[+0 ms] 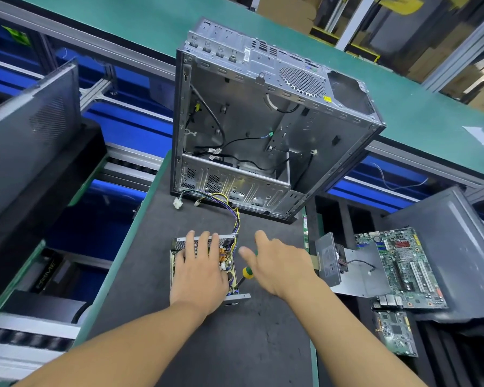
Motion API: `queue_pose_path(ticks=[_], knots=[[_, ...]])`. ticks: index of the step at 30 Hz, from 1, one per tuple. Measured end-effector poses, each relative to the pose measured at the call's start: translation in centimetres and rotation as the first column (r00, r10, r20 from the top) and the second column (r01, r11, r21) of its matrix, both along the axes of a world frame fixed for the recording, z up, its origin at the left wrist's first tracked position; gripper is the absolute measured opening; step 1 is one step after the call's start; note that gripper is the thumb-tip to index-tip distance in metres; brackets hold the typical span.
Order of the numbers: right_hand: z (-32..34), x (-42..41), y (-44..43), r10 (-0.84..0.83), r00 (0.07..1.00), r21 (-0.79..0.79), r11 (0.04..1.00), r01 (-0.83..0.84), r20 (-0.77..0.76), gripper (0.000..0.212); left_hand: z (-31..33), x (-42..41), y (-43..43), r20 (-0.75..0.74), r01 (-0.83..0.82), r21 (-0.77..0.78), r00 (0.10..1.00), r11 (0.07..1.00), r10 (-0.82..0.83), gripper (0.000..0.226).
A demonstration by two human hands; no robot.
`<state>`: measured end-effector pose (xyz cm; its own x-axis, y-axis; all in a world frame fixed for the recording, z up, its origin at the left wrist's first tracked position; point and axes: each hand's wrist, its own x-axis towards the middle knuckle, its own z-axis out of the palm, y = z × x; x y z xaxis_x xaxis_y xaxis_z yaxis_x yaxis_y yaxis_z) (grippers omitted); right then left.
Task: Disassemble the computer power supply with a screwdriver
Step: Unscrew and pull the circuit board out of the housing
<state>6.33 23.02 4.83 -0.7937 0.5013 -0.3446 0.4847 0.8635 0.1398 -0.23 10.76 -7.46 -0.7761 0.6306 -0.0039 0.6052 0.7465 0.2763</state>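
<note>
Bench top point(140, 275) under a dark mat, edged in green, running away from the viewer toward a green conveyor belt point(123, 23) across the back. Blue bins and aluminium framing below and to either side. Cardboard boxes and more framing beyond the belt.

On the mat, toward its near half: power supply point(226, 256), cover off, circuit board and coils exposed, perforated metal wall on the far side. Trails a bundle of coloured wires point(229, 205) toward the far end of the mat, ending in white plugs. Just behind the plugs, computer case point(263, 121), open side up and nearly bare (a few black cables inside).

Left hand point(199, 272) flat on the power supply, fingers straight and spread, pressing down. Right hand point(280, 263) just beside it, thumb and forefinger extended and loose, clenching nothing visible. Green-and-yellow screwdriver point(247, 272) beneath the palm, shaft angled toward the supply's right wall. Cannot tell whether the palm touches the handle.

Right edge of the mat crowded: grey metal box with fan point(329, 261) just off it, motherboard point(403, 266) beyond, second board point(394, 331) nearer. Dark case panels propped at far left point(25, 135) and far right point(444, 247). Open mat only in front of the supply, under the forearms, and in a strip along its left.
</note>
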Motion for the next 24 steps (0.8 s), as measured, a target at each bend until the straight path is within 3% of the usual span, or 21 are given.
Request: queue_pose_path(ticks=[3,6,9,12,16,20,24], knots=[[-0.26,0.22,0.05,0.086,0.995,0.035,0.996,-0.084,-0.052,0.031,0.10,-0.05,-0.03,0.009,0.004,-0.017,1.000,1.000,-0.003,0.072],[0.06,0.07,0.34,0.076,0.993,-0.208,0.974,-0.093,-0.089,0.022,0.08,-0.05,0.04,0.015,-0.001,-0.016,1.000,1.000,0.001,0.072],[0.38,-0.05,0.32,0.054,0.999,-0.361,0.931,-0.050,-0.001,0.037,0.00,-0.10,0.01,0.021,0.003,-0.022,1.000,1.000,-0.002,0.072],[0.14,0.18,0.04,0.008,1.000,-0.230,0.973,-0.008,0.001,0.033,0.04,-0.08,0.10,0.021,-0.001,-0.016,1.000,1.000,0.001,0.072],[0.08,0.02,-0.04,0.057,0.998,-0.038,0.998,-0.058,-0.026,0.045,-0.09,-0.11,0.03,0.013,-0.003,-0.003,1.000,1.000,0.003,0.071],[0.01,-0.25,-0.10,0.100,0.993,-0.185,0.977,-0.109,-0.054,0.023,-0.02,-0.10,0.06,0.009,-0.001,-0.007,1.000,1.000,0.001,0.071],[0.61,-0.47,0.13,0.061,0.998,-0.334,0.941,-0.056,0.007,0.029,0.01,-0.07,-0.01,0.004,-0.004,-0.001,1.000,1.000,0.004,0.071]])
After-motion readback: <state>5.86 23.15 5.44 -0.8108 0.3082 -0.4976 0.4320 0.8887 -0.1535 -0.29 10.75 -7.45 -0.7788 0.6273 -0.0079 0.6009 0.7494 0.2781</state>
